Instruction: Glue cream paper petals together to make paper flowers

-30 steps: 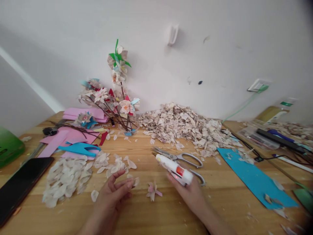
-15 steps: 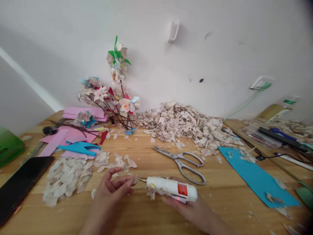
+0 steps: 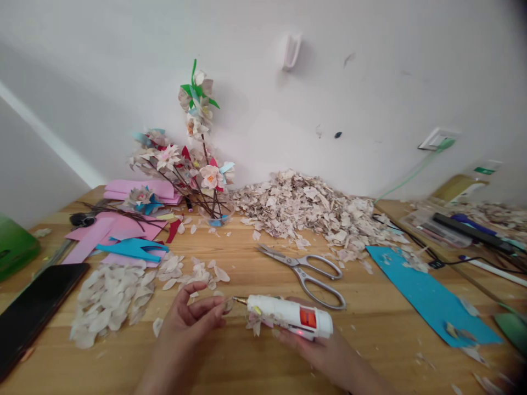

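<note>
I can see a lot of work done already. A bunch of paper flowers (image 3: 197, 164) on thin twigs stands in a small glass bowl (image 3: 217, 215) at the back of the desk. There is a lot left too: a big heap of loose petals (image 3: 304, 211) sits by the back edge, and a smaller heap (image 3: 109, 304) lies near the left edge.

My view shows the right hand (image 3: 315, 343) curled under a white glue gun (image 3: 288, 316), holding it, with the tip pointing left. A small flower (image 3: 255, 327) sits just under the gun, close to the tip. The left hand (image 3: 185, 318) is near the front edge, with its fingers (image 3: 208, 308) bent and close to the gun's tip. I cannot tell if those fingers pinch a petal.

The gun hides much of the small flower, so I cannot count its petals or see any glue. Steel scissors (image 3: 302, 274) lie nearby, and no hand touches them.
</note>
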The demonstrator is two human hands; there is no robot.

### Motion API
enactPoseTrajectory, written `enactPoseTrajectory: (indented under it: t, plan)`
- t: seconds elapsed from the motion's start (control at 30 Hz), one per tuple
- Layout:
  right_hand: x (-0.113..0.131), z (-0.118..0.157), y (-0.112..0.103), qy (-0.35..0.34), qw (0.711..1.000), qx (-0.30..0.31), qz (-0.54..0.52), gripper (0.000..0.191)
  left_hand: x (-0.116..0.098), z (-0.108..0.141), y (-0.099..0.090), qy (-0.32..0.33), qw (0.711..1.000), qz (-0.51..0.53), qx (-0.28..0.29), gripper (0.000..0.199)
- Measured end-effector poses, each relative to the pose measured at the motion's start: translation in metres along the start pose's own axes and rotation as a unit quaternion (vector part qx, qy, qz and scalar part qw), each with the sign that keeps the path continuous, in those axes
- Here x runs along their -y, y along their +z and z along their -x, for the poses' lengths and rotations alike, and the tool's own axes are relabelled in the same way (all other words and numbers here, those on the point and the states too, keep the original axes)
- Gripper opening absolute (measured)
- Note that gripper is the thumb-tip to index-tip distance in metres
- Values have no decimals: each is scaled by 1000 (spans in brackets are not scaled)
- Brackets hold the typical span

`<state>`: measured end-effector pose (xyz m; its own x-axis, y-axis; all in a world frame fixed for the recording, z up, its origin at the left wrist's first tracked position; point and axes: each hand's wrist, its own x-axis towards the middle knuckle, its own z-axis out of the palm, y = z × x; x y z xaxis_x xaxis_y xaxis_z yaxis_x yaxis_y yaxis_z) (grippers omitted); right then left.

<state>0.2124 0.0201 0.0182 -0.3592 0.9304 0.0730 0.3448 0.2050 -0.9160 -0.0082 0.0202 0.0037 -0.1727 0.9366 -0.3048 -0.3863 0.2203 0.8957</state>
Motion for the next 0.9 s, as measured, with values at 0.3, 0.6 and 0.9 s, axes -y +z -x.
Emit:
enactPoseTrajectory:
  t: [0.3,0.6,0.9]
  plan:
    - [-2,-1,1,-4,1000,-8,-8,23,0,1,1,7,1000,5,-14,59]
    - [6,0,1,37,999,-5,-4,29,-3,2,2,6,1000,4,-8,60]
    - [-1,1,1,39,999,0,-7,32,2,2,1,-7,1000,4,-6,61]
